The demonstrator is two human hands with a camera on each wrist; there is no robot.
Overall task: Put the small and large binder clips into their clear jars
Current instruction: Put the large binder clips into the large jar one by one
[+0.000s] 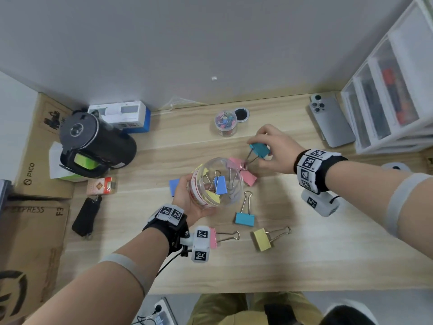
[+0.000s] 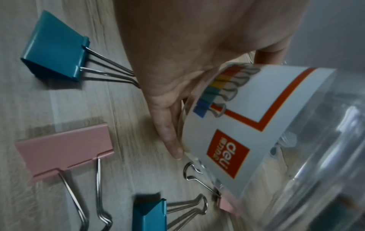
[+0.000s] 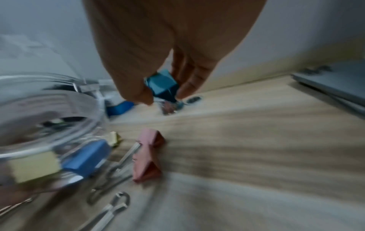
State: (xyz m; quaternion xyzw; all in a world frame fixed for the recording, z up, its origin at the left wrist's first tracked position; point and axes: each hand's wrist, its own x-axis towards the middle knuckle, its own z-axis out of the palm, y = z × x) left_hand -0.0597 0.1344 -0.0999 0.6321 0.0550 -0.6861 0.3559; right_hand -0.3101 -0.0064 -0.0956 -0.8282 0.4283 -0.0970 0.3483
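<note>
My left hand point(image 1: 187, 198) grips the large clear jar point(image 1: 218, 181) and tilts it, mouth toward the right; several large clips lie inside, blue and yellow among them. The jar's white and orange label point(image 2: 247, 125) fills the left wrist view beside my fingers point(image 2: 169, 137). My right hand point(image 1: 269, 148) pinches a teal large binder clip point(image 1: 259, 150) just right of the jar's mouth, its wire handles pointing down-left; it appears again as the teal clip point(image 3: 161, 86). Loose large clips lie on the desk: pink point(image 1: 248, 177), light blue point(image 1: 244, 218), yellow point(image 1: 262, 240), pink point(image 1: 212, 238), blue point(image 1: 173, 186).
A small clear jar point(image 1: 225, 123) full of small coloured clips stands at the back, its black lid point(image 1: 241, 114) beside it. A phone point(image 1: 332, 123) and white drawers point(image 1: 393, 95) are at the right. A black speaker point(image 1: 93, 141), boxes and a black pouch point(image 1: 86, 216) crowd the left.
</note>
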